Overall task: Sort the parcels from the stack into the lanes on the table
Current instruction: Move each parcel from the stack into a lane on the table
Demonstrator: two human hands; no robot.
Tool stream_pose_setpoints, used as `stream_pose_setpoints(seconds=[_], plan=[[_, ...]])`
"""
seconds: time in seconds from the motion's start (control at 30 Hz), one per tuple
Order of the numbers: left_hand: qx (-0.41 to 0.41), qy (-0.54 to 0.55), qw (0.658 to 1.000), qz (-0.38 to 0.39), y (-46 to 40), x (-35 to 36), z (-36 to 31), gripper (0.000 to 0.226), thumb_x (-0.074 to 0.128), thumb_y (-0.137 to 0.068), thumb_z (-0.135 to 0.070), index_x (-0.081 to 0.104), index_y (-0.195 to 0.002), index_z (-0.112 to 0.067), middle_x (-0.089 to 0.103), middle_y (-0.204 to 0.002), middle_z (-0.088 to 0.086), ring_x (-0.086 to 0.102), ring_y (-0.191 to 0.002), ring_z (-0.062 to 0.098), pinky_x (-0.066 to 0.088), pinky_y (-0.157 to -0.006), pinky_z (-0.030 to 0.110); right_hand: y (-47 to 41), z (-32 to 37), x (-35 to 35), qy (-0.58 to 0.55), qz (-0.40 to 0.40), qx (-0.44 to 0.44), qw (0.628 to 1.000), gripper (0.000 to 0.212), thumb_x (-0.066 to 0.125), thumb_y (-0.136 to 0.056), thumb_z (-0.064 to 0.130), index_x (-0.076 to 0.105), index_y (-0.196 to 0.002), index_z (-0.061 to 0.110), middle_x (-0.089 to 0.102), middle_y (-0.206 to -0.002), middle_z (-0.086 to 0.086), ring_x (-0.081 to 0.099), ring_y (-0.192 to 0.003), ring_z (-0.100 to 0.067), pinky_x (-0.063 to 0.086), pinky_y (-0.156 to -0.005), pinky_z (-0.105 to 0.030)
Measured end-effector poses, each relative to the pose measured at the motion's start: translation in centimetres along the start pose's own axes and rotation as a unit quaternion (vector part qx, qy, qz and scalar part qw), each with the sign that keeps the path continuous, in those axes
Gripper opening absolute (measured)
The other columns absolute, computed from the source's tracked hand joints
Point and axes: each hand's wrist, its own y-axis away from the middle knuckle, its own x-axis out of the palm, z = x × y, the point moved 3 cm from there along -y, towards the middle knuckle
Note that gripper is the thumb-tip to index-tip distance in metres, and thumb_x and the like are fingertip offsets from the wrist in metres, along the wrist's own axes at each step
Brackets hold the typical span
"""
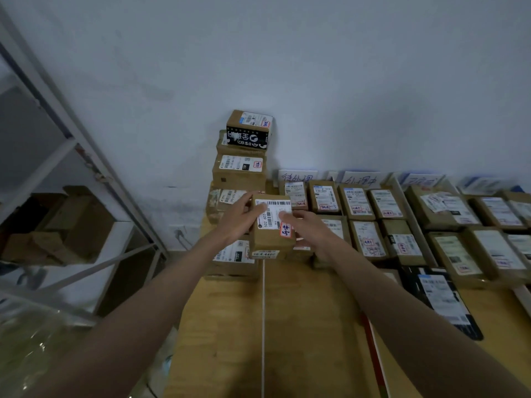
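The parcel is held just right of the stack, above the table; the left hand and right hand are clamped on its sides; the label is best read first, then a lane chosen.

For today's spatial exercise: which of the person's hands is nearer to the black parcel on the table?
Right. The right hand grips the held box on the side toward the black parcel; the left hand grips its far side, by the stack.
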Motion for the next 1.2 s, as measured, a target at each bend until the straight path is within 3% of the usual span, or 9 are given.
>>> stream_pose_setpoints(seconds=[0.17, 0.37, 0.5, 0.6, 0.77, 0.9, 1.03, 1.13, 1.2], plan=[[0.006, -0.05, 0.999, -0.009, 2.3, 2.2, 0.1, 0.049, 0.039, -0.104, -0.045, 0.042, -0.145, -0.019, 0.057, -0.13, -0.004, 0.055, -0.108, 0.008, 0.043, -0.08, 0.018, 1.8, -2.3, -1.4, -0.002, -0.026, 0.017, 1.0, 0.028, 0.062, -0.096, 0.037, 0.064, -0.114, 0.017, 0.075, -0.103, -0.001, 0.071, -0.097, -0.019, 0.057, -0.091, -0.045], [0.022, -0.229, 0.973, 0.02, 4.0, 4.7, 2.5, 0.075, 0.027, -0.091, -0.076, 0.045, -0.142, -0.026, 0.047, -0.147, -0.001, 0.048, -0.132, 0.021, 0.043, -0.106, 0.044, 4.5, -6.1, -4.5, 0.026, -0.096, 0.049, 0.994, 0.03, 0.056, -0.099, 0.035, 0.063, -0.114, 0.01, 0.071, -0.106, -0.01, 0.067, -0.095, -0.021, 0.057, -0.079, -0.033], [0.061, -0.342, 0.937, 0.047, 4.6, 7.8, 2.4, 0.056, 0.034, -0.102, -0.054, 0.043, -0.145, -0.019, 0.043, -0.148, 0.002, 0.045, -0.132, 0.024, 0.044, -0.101, 0.04, 6.8, -9.0, -7.1, -0.001, -0.124, 0.071, 0.99, 0.027, 0.056, -0.099, 0.034, 0.064, -0.112, 0.01, 0.071, -0.103, -0.005, 0.069, -0.095, -0.019, 0.059, -0.084, -0.037], [0.101, -0.383, 0.915, 0.07, 4.7, 10.9, 1.9, 0.055, 0.035, -0.101, -0.053, 0.044, -0.143, -0.018, 0.045, -0.145, 0.0, 0.049, -0.128, 0.022, 0.046, -0.094, 0.038, 8.9, -11.1, -9.3, -0.026, -0.159, 0.078, 0.984, 0.025, 0.056, -0.1, 0.032, 0.064, -0.111, 0.011, 0.07, -0.101, -0.003, 0.068, -0.09, -0.015, 0.056, -0.069, -0.027], [0.163, -0.434, 0.88, 0.101, 5.6, 17.0, 0.3, 0.053, 0.04, -0.1, -0.052, 0.047, -0.139, -0.017, 0.048, -0.14, 0.001, 0.05, -0.124, 0.02, 0.049, -0.093, 0.038, 12.6, -15.5, -14.0, -0.039, -0.225, 0.096, 0.969, 0.033, 0.053, -0.101, 0.033, 0.061, -0.122, 0.009, 0.07, -0.108, -0.006, 0.066, -0.095, -0.018, 0.053, -0.071, -0.029], [0.213, -0.468, 0.852, 0.098, 7.2, 22.5, -2.5, 0.055, 0.039, -0.1, -0.051, 0.045, -0.142, -0.016, 0.044, -0.147, 0.003, 0.047, -0.13, 0.022, 0.041, -0.106, 0.04, 16.3, -18.4, -19.2, -0.03, -0.284, 0.112, 0.952, 0.035, 0.054, -0.1, 0.033, 0.059, -0.123, 0.007, 0.067, -0.111, -0.009, 0.065, -0.1, -0.023, 0.057, -0.083, -0.039], [0.26, -0.489, 0.825, 0.107, 9.4, 29.3, -5.3, 0.056, 0.035, -0.101, -0.051, 0.043, -0.146, -0.017, 0.042, -0.15, 0.003, 0.042, -0.136, 0.021, 0.034, -0.113, 0.04, 20.9, -21.3, -25.1, -0.039, -0.326, 0.119, 0.937, 0.039, 0.055, -0.1, 0.035, 0.057, -0.127, 0.007, 0.065, -0.121, -0.01, 0.063, -0.103, -0.022, 0.054, -0.072, -0.03], [0.274, -0.489, 0.82, 0.117, 11.6, 34.8, -6.7, 0.056, 0.037, -0.101, -0.049, 0.043, -0.146, -0.017, 0.044, -0.15, 0.004, 0.04, -0.137, 0.021, 0.031, -0.114, 0.038, 24.7, -24.0, -29.3, -0.069, -0.348, 0.13, 0.926, 0.042, 0.057, -0.098, 0.038, 0.055, -0.13, 0.011, 0.065, -0.122, -0.01, 0.065, -0.104, -0.024, 0.057, -0.086, -0.038], [0.28, -0.491, 0.817, 0.115, 13.3, 38.5, -7.6, 0.055, 0.037, -0.101, -0.05, 0.047, -0.144, -0.016, 0.045, -0.149, 0.004, 0.041, -0.137, 0.021, 0.03, -0.114, 0.039, 27.5, -25.9, -31.9, -0.078, -0.359, 0.139, 0.92, 0.044, 0.057, -0.098, 0.037, 0.054, -0.132, 0.011, 0.065, -0.122, -0.009, 0.065, -0.105, -0.023, 0.056, -0.08, -0.034]])
